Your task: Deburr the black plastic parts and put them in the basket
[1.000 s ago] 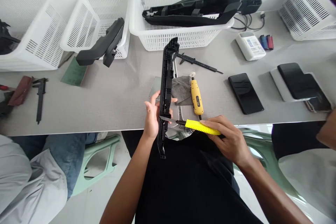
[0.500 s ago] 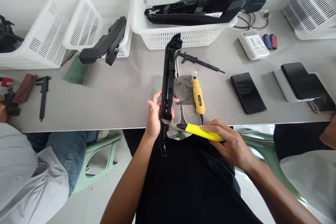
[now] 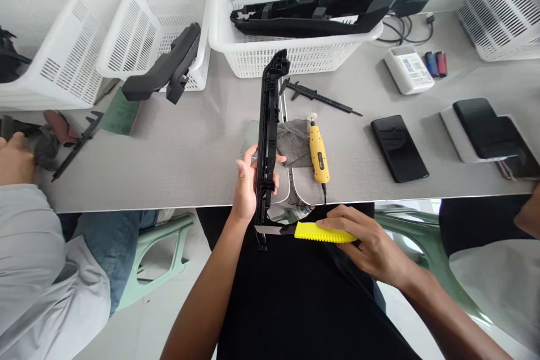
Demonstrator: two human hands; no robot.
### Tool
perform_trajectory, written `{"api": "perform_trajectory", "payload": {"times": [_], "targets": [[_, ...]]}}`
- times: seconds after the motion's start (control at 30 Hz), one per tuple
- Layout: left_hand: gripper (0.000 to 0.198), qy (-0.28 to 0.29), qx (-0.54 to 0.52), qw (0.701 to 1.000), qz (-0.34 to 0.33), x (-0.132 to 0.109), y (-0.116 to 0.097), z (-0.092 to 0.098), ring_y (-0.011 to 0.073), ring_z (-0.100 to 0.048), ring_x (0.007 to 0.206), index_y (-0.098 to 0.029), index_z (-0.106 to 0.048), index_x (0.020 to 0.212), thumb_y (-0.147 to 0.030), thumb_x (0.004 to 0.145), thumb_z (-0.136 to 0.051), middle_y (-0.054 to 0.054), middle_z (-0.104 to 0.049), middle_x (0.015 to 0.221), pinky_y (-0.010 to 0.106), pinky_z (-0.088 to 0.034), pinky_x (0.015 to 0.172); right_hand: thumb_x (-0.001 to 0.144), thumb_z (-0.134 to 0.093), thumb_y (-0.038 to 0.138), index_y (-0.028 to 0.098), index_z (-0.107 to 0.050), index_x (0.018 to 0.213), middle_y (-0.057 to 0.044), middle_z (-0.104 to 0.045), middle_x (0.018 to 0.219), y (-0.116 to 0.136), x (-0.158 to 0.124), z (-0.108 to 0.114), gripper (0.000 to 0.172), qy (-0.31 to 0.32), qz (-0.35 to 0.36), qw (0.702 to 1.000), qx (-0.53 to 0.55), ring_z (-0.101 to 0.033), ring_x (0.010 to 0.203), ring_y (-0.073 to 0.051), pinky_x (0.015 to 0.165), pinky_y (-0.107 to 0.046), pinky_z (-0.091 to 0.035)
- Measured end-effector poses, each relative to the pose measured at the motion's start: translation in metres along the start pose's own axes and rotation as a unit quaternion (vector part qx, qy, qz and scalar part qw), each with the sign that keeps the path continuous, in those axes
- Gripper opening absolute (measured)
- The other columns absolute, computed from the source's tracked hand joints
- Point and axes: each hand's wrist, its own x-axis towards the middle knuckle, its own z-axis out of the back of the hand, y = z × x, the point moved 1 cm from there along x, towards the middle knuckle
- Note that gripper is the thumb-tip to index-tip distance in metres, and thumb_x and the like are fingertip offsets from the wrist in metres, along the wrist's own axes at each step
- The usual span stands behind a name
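A long black plastic part [image 3: 269, 124] stands lengthwise over the table's front edge, and my left hand [image 3: 247, 191] is closed around its lower half. My right hand [image 3: 365, 236] grips a yellow utility knife [image 3: 323, 233] with its blade out. The blade points left and lies across the lower end of the black part; whether it touches the plastic I cannot tell. Just beyond the part, a yellow rotary tool [image 3: 319, 152] rests with its tip on a grey cloth [image 3: 294, 143]. Behind these lies a black caliper [image 3: 318, 97].
White baskets [image 3: 236, 59] with black parts line the back. On the right are a black phone [image 3: 399, 149], a white box [image 3: 408, 70] and two small cylinders [image 3: 435, 64]. Left of me, another person's hand [image 3: 17, 160] is near a second caliper [image 3: 78, 143] and a green sheet [image 3: 121, 112].
The knife has moved down along the black part, toward its near end, and its blade now lies more level. On the left, the other person's hand and the caliper there have shifted.
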Motion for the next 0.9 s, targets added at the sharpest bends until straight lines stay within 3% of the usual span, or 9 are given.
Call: {"api": "perform_trajectory", "payload": {"times": [0.17, 0.33, 0.53, 0.9], "targets": [[0.077, -0.007, -0.003, 1.000, -0.005, 0.0001, -0.0015, -0.0016, 0.0123, -0.060, 0.059, -0.027, -0.054, 0.143, -0.087, 0.097, -0.041, 0.011, -0.078, 0.120, 0.026, -0.049, 0.047, 0.095, -0.053, 0.002, 0.028, -0.068, 0.132, -0.007, -0.071, 0.113, 0.0075, 0.0025, 0.0066, 0.048, 0.057, -0.018, 0.996, 0.067, -0.071, 0.096, -0.021, 0.076, -0.032, -0.058], [0.077, -0.006, -0.017, 1.000, -0.003, 0.0005, -0.0020, -0.0027, 0.0127, -0.061, 0.060, -0.027, -0.054, 0.143, -0.087, 0.096, -0.044, 0.011, -0.078, 0.119, 0.026, -0.050, 0.047, 0.101, -0.056, 0.007, 0.030, -0.067, 0.134, -0.006, -0.070, 0.111, 0.0020, 0.0040, 0.0080, 0.042, 0.004, -0.067, 0.992, 0.105, -0.071, 0.094, -0.018, 0.077, -0.030, -0.057], [0.077, -0.011, -0.014, 1.000, -0.004, 0.0006, -0.0017, -0.0024, 0.0122, -0.061, 0.059, -0.026, -0.055, 0.142, -0.087, 0.096, -0.044, 0.011, -0.078, 0.120, 0.026, -0.049, 0.047, 0.102, -0.061, 0.014, 0.029, -0.073, 0.130, -0.004, -0.072, 0.103, 0.0036, 0.0046, 0.0069, 0.034, 0.047, -0.084, 0.983, 0.156, -0.070, 0.084, -0.018, 0.072, -0.030, -0.056], [0.077, -0.008, -0.021, 1.000, -0.006, 0.0009, -0.0026, -0.0033, 0.0126, -0.062, 0.060, -0.026, -0.055, 0.141, -0.087, 0.095, -0.046, 0.011, -0.078, 0.119, 0.026, -0.049, 0.046, 0.106, -0.063, 0.032, 0.027, -0.077, 0.121, -0.004, -0.074, 0.095, 0.0047, 0.0059, 0.0066, 0.021, 0.004, -0.134, 0.979, 0.153, -0.068, 0.078, -0.019, 0.068, -0.032, -0.053]]}}
